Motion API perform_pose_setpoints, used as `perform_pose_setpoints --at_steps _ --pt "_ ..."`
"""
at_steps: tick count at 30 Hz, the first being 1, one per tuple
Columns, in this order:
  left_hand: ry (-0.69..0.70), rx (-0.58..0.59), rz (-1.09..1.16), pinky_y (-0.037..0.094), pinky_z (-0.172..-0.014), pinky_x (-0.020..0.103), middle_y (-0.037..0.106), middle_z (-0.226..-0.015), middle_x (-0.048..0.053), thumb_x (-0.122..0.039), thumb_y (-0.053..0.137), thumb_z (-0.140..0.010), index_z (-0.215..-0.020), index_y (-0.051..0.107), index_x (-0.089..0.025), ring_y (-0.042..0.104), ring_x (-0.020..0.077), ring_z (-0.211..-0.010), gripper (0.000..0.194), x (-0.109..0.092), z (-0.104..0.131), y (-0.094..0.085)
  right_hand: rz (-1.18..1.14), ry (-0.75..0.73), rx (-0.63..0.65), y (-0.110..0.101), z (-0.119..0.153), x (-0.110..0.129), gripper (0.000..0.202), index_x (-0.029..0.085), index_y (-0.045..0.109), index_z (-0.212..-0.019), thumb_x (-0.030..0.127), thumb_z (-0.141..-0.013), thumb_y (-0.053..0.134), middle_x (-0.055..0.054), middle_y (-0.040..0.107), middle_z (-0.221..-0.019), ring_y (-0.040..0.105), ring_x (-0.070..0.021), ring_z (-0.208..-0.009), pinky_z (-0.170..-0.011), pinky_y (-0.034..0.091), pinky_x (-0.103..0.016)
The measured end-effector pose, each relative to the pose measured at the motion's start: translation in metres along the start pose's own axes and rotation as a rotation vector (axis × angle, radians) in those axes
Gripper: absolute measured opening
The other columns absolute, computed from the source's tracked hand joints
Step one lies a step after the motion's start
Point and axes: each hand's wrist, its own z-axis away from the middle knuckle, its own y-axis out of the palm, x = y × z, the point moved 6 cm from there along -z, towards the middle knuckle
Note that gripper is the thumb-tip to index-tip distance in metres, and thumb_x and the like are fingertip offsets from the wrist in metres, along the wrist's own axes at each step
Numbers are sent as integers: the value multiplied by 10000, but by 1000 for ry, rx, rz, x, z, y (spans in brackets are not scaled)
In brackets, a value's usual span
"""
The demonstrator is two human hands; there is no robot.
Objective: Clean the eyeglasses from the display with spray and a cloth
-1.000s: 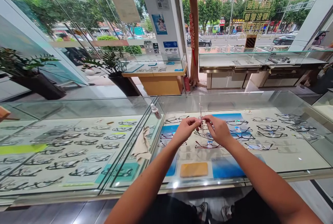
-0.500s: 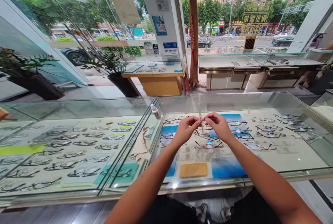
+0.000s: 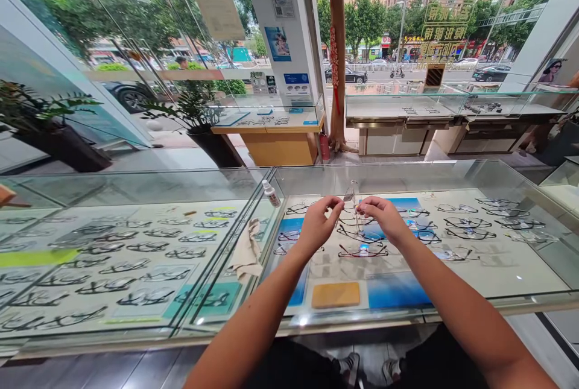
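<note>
My right hand (image 3: pixel 380 213) pinches a thin-framed pair of eyeglasses (image 3: pixel 354 187) between thumb and fingertips, holding it edge-on above the glass counter. Just to the left is my left hand (image 3: pixel 320 218), its thumb and forefinger brought close together beside the lens. Whether a small thing sits in that pinch is too small to tell. Under both hands, inside the case, lie several frames, among them a red-brown pair of glasses (image 3: pixel 363 251). A white spray bottle (image 3: pixel 271 193) and a crumpled beige cloth (image 3: pixel 247 251) are on the counter left of my hands.
The glass display counter (image 3: pixel 520 268) spans the front, with rows of eyeglasses (image 3: pixel 113 286) on the left. Near me a tan rectangular pad (image 3: pixel 336 295) lies beside a blue card (image 3: pixel 398 292). Beyond stand a wooden post (image 3: pixel 335 75), another display case (image 3: pixel 266 129) and potted plants (image 3: pixel 192 105).
My hands have drawn slightly apart, the left one shifting left off the middle of the eyeglasses. The eyeglasses have turned a little and stay in my right hand.
</note>
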Motion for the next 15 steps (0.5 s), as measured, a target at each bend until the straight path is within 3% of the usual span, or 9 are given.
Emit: perform_pose_setpoints --at_steps 7,15 --pt "52 -259 -215 442 -881 431 738 -895 98 -409 564 -1005 -901 674 -217 620 271 -877 244 7 -5 -30 -36 47 59 -2 -1 1 204 219 678 -660 398 -687 771 -7 728 -712 607 -167 -732 -758 458 -317" --pt "82 -285 -240 489 -867 401 752 -1013 102 -404 562 -1016 -1038 683 -206 662 256 -939 233 6 -4 -28 -84 50 70 -3 -3 0 221 219 667 -680 410 -690 778 -8 715 -711 600 -161 -718 -764 458 -330"
